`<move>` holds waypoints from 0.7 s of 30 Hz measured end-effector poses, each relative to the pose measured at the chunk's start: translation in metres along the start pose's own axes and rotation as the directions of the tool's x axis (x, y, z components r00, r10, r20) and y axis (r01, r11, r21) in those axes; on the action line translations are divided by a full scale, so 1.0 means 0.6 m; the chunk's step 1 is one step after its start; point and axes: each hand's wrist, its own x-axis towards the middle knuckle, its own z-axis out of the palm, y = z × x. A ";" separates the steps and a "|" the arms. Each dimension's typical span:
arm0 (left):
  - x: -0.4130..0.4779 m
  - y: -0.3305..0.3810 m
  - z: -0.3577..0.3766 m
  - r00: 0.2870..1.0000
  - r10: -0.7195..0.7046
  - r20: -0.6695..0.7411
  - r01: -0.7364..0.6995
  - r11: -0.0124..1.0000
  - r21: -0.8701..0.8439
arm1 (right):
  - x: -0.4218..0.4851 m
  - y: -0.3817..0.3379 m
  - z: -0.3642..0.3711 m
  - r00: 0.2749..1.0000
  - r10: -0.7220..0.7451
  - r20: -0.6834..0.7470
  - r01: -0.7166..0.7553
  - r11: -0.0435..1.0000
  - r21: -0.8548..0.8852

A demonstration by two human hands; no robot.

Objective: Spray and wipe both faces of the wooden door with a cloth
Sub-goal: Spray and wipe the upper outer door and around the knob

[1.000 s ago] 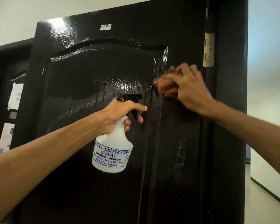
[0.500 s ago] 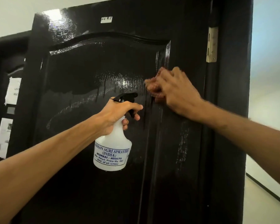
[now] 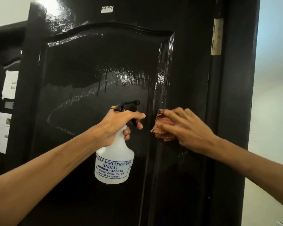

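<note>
Right grip [image 3: 186, 129] pins crumpled reddish checked cloth [image 3: 163, 128] to glossy black wooden door [image 3: 189, 66], hinge side. Left grip [image 3: 119, 121] clasps white plastic spray bottle [image 3: 114, 160]. Upper panel [image 3: 104, 66] wet; we judge lower half, far face remain.

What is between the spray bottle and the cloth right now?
Nothing but bare door: in the head view, only the dark panel's moulded edge separates the spray bottle from the cloth.
</note>
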 end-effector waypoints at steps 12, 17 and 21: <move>-0.036 -0.080 0.027 1.000 -0.023 -0.010 0.023 0.999 -0.046 | -0.020 -0.015 0.012 0.992 0.097 -0.084 -0.096 0.995 0.017; -0.051 -0.104 0.039 1.000 0.009 -0.026 -0.010 1.000 -0.022 | 0.010 0.032 -0.021 0.890 0.414 -0.194 -0.405 0.910 0.083; -0.069 -0.136 0.060 0.999 0.040 -0.019 -0.040 0.999 -0.007 | -0.104 -0.103 0.040 0.991 0.129 -0.045 -0.126 0.989 0.075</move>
